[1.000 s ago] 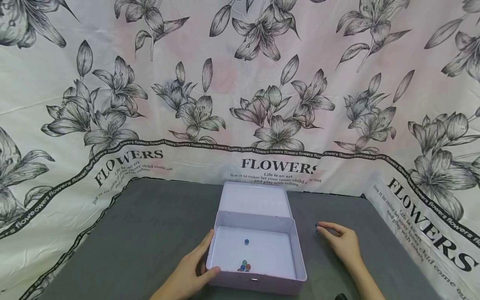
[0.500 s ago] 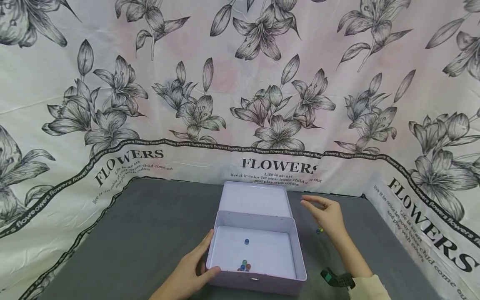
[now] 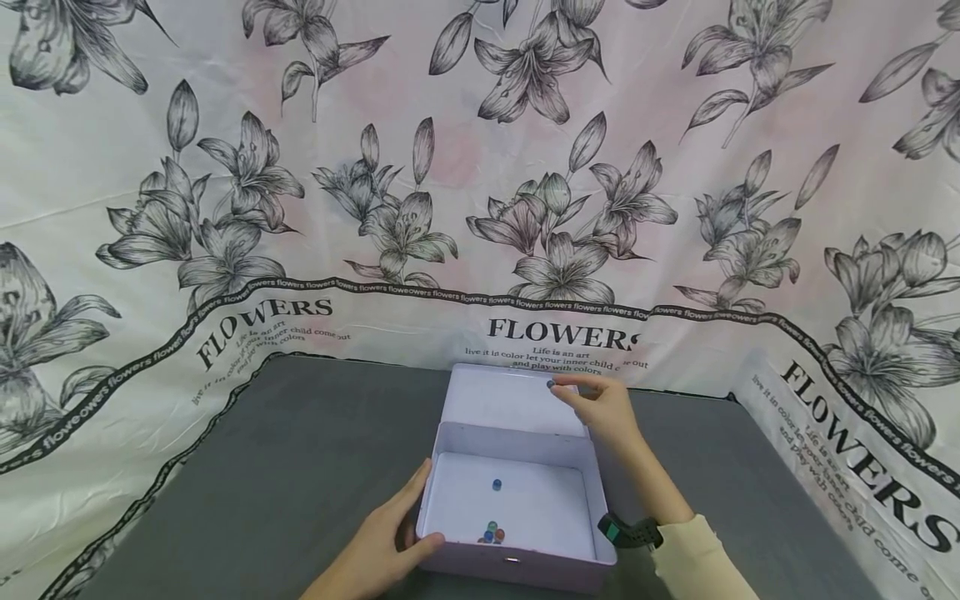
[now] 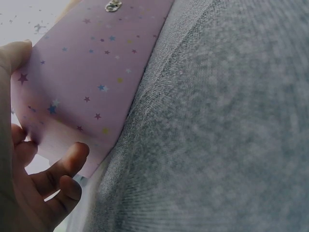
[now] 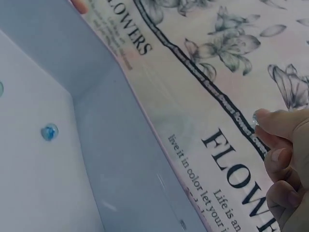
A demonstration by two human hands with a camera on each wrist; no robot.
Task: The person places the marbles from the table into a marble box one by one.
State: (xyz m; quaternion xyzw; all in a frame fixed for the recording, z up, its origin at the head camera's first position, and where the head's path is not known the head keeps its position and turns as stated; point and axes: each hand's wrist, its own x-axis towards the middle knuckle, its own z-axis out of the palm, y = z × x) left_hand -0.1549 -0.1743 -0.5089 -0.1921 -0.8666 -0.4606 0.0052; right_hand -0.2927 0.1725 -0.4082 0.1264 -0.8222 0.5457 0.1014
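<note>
A hinged lilac tin box (image 3: 517, 570) stands with its lid (image 3: 491, 404) folded back. My left hand (image 3: 378, 537) grips its front left corner, thumb on the front; the left wrist view shows the fingers curled at the star-printed wall (image 4: 91, 72). Above the lid, my right hand (image 3: 606, 410) pinches a small dark blue marble (image 3: 551, 384) between thumb and index finger; in the right wrist view this marble (image 5: 255, 119) is mostly covered by the fingertips. Inside the box a blue marble (image 3: 497, 484) lies mid-floor, and several marbles (image 3: 492, 532) cluster by the front wall.
The box stands on a dark grey tabletop (image 3: 322, 450). A white floral cloth (image 3: 420, 333) hangs behind and along both sides. A black and green wristband (image 3: 628, 531) sits on the right wrist, beside the box's right wall.
My right hand has moved left from the table right of the box to above the lid, carrying a marble. Marbles seen on the table earlier are now behind the arm. The left hand stays put.
</note>
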